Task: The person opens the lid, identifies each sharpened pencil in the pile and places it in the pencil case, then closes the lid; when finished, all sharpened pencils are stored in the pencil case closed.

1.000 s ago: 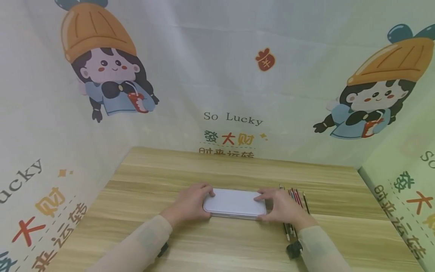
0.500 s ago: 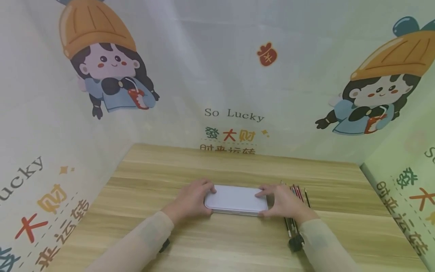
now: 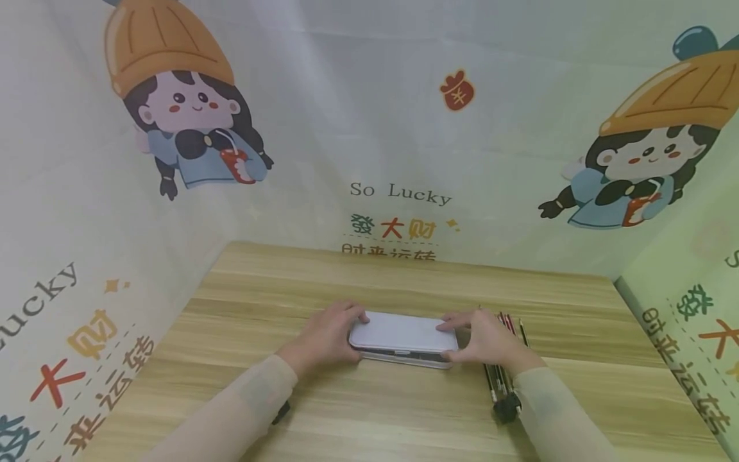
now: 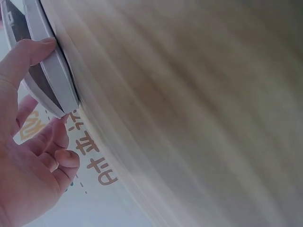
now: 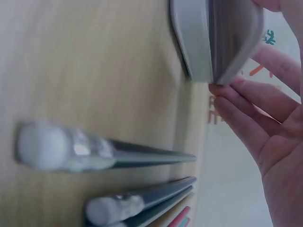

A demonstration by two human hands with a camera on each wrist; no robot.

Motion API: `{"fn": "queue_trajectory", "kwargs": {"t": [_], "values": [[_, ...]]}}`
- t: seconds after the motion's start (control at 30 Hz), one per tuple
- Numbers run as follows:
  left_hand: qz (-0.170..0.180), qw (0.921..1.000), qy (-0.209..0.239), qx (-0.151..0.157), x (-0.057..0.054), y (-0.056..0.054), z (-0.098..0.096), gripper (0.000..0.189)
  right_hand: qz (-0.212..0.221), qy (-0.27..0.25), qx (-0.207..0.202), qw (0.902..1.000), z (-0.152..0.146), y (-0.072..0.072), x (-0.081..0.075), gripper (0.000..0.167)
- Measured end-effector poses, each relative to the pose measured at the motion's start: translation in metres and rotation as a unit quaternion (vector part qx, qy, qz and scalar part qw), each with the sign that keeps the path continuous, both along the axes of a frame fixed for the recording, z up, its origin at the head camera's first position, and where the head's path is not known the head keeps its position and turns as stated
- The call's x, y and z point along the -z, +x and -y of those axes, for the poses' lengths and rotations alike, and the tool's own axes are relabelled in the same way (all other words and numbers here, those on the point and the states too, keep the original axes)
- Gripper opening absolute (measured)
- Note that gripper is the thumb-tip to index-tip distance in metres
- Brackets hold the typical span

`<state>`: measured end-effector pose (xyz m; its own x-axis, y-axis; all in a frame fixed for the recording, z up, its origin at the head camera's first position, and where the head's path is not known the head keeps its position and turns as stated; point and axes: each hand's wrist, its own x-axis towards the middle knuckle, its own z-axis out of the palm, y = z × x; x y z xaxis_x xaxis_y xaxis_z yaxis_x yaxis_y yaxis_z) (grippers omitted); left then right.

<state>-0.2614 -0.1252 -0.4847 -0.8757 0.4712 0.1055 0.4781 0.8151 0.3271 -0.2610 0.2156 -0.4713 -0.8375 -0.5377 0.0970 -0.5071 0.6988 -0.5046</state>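
Note:
In the head view a white pencil case (image 3: 398,330) lies on the wooden table, its lid raised a little along the near side. A dark gap shows between that lid and the base (image 3: 404,362). My left hand (image 3: 324,335) grips the left end, and in the left wrist view the thumb (image 4: 35,49) lies across the base's side (image 4: 61,78). At the right end my right hand (image 3: 487,339) holds the lid by its corner, the thumb at the front edge and a finger on top. In the right wrist view other fingers (image 5: 241,106) reach behind the case's far corner.
Several pencils (image 3: 496,378) lie side by side right of the case, partly under my right forearm. One pencil (image 5: 147,155) with a white eraser end lies close by in the right wrist view. A printed cloth (image 3: 398,128) stands behind the table and along both sides.
The lid has gone from lying flat to tilted up at the near edge, opening a gap. Both hands stay at the case's ends. The head view has shifted slightly.

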Motion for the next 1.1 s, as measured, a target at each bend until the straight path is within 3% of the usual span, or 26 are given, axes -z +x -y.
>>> {"fn": "queue_trajectory", "kwargs": {"t": [0.47,0.7,1.1], "values": [[0.032,0.9992,0.024,-0.010,0.0046,0.0016,0.0039,0.061,0.023,0.004,-0.010,0.9997,-0.0012,-0.0007,-0.0009,0.050],[0.056,0.9975,0.042,-0.014,0.0009,0.0016,0.0069,0.063,0.029,0.005,-0.007,0.9995,-0.0019,0.0004,-0.0049,0.050],[0.085,0.9931,0.074,-0.034,-0.0007,-0.0029,0.0065,0.084,0.014,-0.051,-0.006,0.9986,-0.0077,-0.0014,0.0003,0.042]]}}
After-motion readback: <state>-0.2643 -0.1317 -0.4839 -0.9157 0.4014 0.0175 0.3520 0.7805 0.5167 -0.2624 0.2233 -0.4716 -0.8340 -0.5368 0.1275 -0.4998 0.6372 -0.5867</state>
